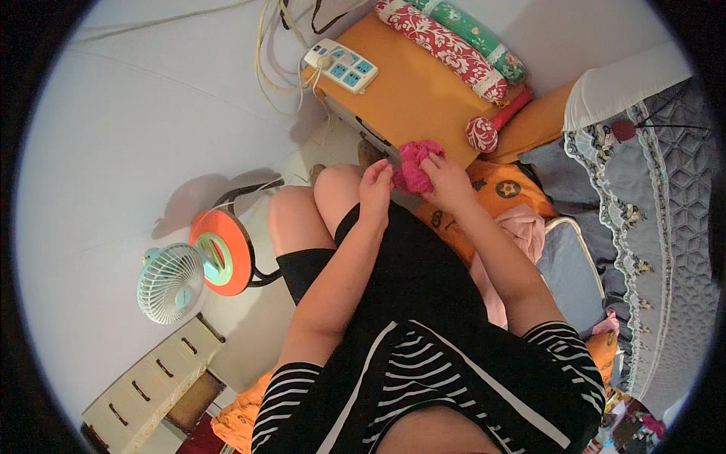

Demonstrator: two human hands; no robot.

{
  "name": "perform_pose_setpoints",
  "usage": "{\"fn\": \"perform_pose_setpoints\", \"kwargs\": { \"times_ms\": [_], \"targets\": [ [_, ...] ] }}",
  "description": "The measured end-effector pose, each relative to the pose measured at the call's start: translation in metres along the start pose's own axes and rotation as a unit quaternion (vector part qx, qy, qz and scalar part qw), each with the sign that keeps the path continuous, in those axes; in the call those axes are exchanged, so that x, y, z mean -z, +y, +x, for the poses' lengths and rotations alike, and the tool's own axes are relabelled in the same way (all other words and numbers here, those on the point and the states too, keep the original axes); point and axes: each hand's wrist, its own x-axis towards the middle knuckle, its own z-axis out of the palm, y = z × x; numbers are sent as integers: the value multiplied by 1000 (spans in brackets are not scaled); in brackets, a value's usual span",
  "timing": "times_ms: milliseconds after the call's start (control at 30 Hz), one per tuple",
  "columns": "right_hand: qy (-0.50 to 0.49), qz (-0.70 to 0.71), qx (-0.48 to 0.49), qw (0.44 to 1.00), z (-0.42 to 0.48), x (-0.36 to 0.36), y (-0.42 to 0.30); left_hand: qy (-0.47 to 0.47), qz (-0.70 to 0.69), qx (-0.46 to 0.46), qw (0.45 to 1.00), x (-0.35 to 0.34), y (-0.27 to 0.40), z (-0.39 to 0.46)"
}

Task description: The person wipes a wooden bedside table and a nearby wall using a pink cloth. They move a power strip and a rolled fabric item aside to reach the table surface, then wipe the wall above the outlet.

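A bunched piece of pink textile (417, 167), possibly yarn work, is held above my lap, beside the corner of an orange-topped cabinet (397, 85). My right hand (448, 180) grips it from the right side, with the fingers pressed into its folds. At its left edge is my left hand (376, 180), thumb and fingertips pinched together near a strand or edge of it. Whether those fingertips hold that edge is too small to tell.
On the cabinet lie a power strip (341, 65), red and green patterned fabric rolls (442, 50) and a red round-headed object (482, 134). A small fan (173, 284) stands on a round orange stool (241, 255) at left. Right is a bed with grey lace-edged bedding (612, 227).
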Motion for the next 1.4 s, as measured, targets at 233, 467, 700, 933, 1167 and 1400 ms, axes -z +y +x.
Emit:
{"fn": "perform_pose_setpoints", "kwargs": {
  "times_ms": [233,467,700,933,1167,1400],
  "targets": [
    [-85,179,-111,974,-34,42,-12,-46,-127,29,990,0,3,-10],
    [196,70,-83,975,23,20,10,-104,-197,129,966,-14,-14,-13],
    [73,-8,-103,992,9,-13,-1,-72,-196,164,964,-14,-14,-11],
    [-64,143,-113,981,-39,21,-18,-147,-219,194,945,-10,-33,2],
    [189,211,2,959,-62,33,-52,-276,-302,208,888,-19,2,-33],
    [229,402,-80,883,-52,59,-46,-256,-266,48,928,-45,34,-44]
  ]
}}
